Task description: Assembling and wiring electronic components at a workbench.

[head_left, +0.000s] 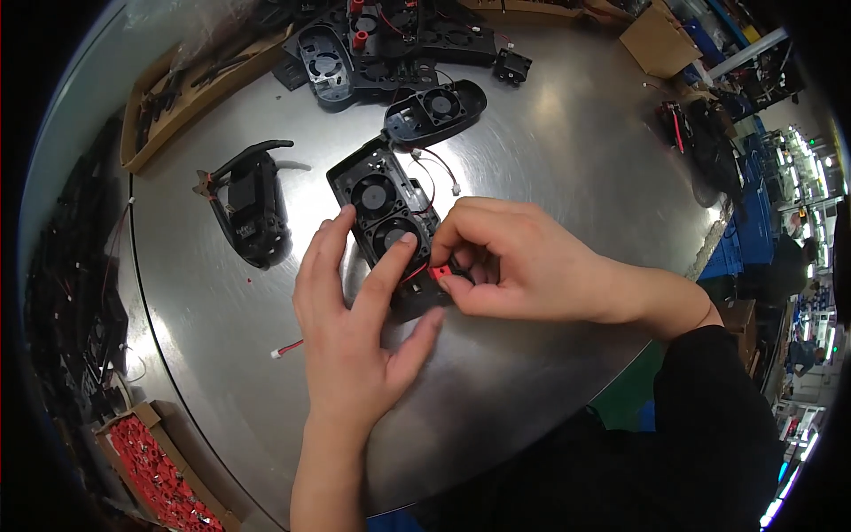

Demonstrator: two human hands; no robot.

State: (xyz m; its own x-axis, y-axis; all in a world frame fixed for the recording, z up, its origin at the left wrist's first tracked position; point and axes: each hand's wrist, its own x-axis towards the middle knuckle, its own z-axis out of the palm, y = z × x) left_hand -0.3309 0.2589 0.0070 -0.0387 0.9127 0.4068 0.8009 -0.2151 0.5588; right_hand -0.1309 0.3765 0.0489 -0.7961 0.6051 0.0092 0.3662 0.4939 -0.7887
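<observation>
At edge of housing (pixel 390 211), right fingers (pixel 453 232)

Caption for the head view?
Left hand on a black plastic twin-fan housing, right hand pinching a small red part at its edge.

Worktable (pixel 505 377): smooth metal top, bearing bright white reflections.
Floor (pixel 628 390): green, visible beyond the table's near right edge.
Lights (pixel 772 512): white strips, far right.
Bins (pixel 755 222): blue, beyond the table.
</observation>
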